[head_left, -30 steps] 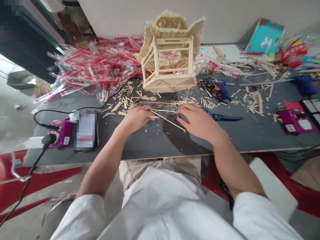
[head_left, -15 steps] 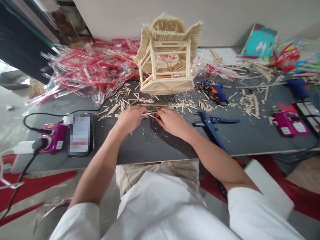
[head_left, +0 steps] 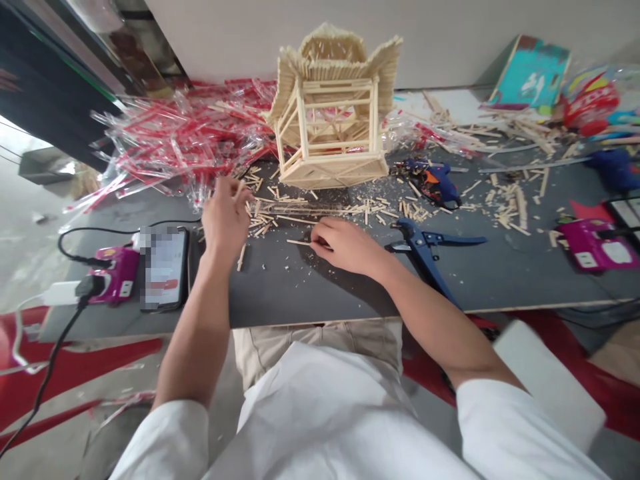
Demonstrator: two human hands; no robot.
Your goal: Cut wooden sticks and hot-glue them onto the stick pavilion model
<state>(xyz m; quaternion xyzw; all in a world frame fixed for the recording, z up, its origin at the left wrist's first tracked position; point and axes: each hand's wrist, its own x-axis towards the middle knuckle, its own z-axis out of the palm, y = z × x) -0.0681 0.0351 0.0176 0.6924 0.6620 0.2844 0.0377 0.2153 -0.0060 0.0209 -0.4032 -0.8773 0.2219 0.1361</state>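
Observation:
My left hand [head_left: 225, 217] is raised at the left end of the scattered stick pieces, its thumb and fingers pinching a short pale wooden stick. My right hand [head_left: 347, 245] rests low over the table's middle, closed on the end of a thin wooden stick [head_left: 299, 242] that points left. Just beyond it, a long wooden stick [head_left: 295, 219] lies near what looks like a clear plastic strip [head_left: 310, 210]. One loose stick [head_left: 241, 257] lies below my left hand. Behind both hands stands a small pavilion model [head_left: 340, 157] made of sticks.
Blue cutters [head_left: 425, 250] lie right of my right hand, with a glue gun [head_left: 437, 180] behind them. Red and clear wrappers [head_left: 180, 133] heap up at the back left. A phone [head_left: 166, 270] and purple power adapters [head_left: 117, 273] sit at the left; cut scraps litter the tabletop.
My left hand has moved left and away from my right hand, which stays nearly in place with its stick. The loose stick on the left is now uncovered.

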